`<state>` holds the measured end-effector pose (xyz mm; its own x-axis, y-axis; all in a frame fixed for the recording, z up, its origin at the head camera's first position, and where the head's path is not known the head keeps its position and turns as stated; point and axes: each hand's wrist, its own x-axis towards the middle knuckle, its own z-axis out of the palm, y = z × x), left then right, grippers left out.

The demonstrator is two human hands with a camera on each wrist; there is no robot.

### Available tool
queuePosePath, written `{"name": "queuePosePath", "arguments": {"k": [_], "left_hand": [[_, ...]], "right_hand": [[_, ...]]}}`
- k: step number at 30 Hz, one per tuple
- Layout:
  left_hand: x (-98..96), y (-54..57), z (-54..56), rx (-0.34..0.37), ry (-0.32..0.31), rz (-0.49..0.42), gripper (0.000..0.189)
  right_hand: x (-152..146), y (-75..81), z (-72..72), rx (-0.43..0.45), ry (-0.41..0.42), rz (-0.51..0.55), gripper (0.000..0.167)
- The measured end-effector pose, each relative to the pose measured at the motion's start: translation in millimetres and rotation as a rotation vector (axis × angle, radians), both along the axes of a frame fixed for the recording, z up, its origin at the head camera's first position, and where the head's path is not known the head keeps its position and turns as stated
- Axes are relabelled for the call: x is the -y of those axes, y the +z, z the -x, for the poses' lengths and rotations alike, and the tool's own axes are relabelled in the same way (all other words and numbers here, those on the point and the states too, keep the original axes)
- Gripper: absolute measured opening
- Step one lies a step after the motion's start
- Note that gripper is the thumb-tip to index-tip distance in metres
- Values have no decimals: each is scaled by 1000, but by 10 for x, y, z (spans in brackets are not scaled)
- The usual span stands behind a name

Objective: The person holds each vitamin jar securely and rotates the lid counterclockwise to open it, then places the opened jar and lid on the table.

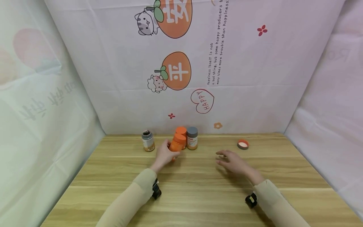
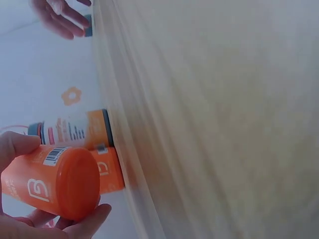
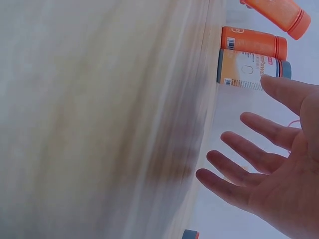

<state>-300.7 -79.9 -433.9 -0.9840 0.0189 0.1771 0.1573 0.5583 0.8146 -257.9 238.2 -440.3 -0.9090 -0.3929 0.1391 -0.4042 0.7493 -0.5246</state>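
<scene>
L hand (image 1: 164,155) w/ tilted btl (image 1: 176,146) is blocking the front of rear btl (image 1: 181,130); grey-cap btl (image 1: 192,140) is closing its R side, cloth (image 1: 244,107) is hanging behind. Btw grey-cap btl and R hand (image 1: 233,162), a wide passage is lying free. Jar (image 1: 148,143) is obstructing L of L hand; lid (image 1: 243,145) is sitting beyond R hand.

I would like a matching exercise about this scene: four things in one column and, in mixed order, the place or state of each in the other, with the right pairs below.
Column one
1. Lid
2. Right hand
3. Grey-capped bottle
4. Left hand

Column two
A. stands just right of the upright orange bottle in the head view
B. holds the tilted orange bottle
C. lies on the table
D. holds nothing, fingers spread

Right pairs: 1-C, 2-D, 3-A, 4-B
</scene>
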Motion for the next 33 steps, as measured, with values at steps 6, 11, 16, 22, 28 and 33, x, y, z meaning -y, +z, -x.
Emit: {"name": "queuePosePath", "arguments": {"k": [6, 11, 16, 22, 28, 33], "left_hand": [[-54, -1, -106, -32, -56, -16, 43], [-109, 11, -190, -36, -89, -29, 42], [-153, 22, -284, -21, -130, -27, 42], [-198, 16, -369, -7, -176, -23, 41], [-238, 23, -450, 20, -216, -35, 43], [-275, 34, -508, 61, -237, -35, 47]], "right_hand": [[48, 27, -26, 11, -10, 23, 46], [97, 31, -31, 9, 0, 44, 46], [152, 31, -34, 15, 1, 86, 50], [201, 42, -40, 18, 6, 119, 46], [249, 51, -53, 25, 4, 151, 45], [288, 47, -78, 4, 29, 165, 46]]}}
